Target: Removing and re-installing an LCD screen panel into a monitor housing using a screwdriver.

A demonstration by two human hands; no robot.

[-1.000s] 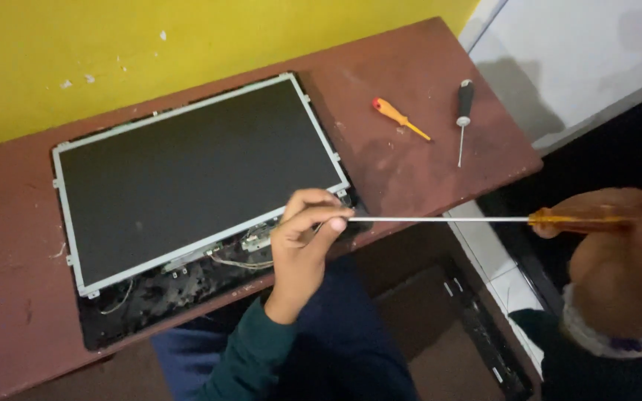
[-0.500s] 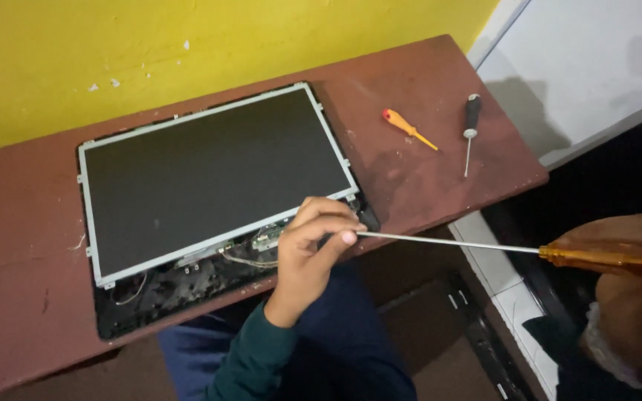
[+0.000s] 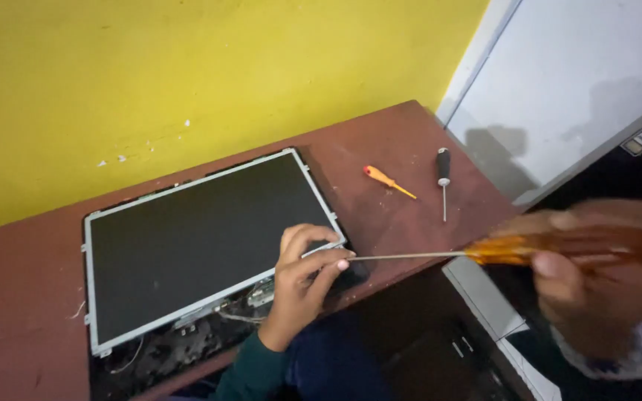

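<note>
**Long screwdriver at the panel's corner**

Your long amber-handled screwdriver with the thin steel shaft [image 3: 484, 255] runs nearly level off the table's front right edge, its tip at the near right corner of the flat dark rectangular display panel with a silver metal frame [image 3: 195, 245]. Your right hand [image 3: 596, 278], blurred, is wrapped around the handle. Your left hand [image 3: 307, 276] sits on that same panel corner, fingers curled, fingertips pinching at the shaft tip and the frame edge. The panel lies on a black laptop lid shell [image 3: 165, 353] with loose wires showing along its near edge, on the reddish-brown wooden table [image 3: 31, 297]. Toward the table's far right corner lie a small orange-handled screwdriver [image 3: 388, 180] and a black-handled screwdriver [image 3: 443, 178], just apart from each other. A yellow wall [image 3: 187, 74] stands behind.
</note>
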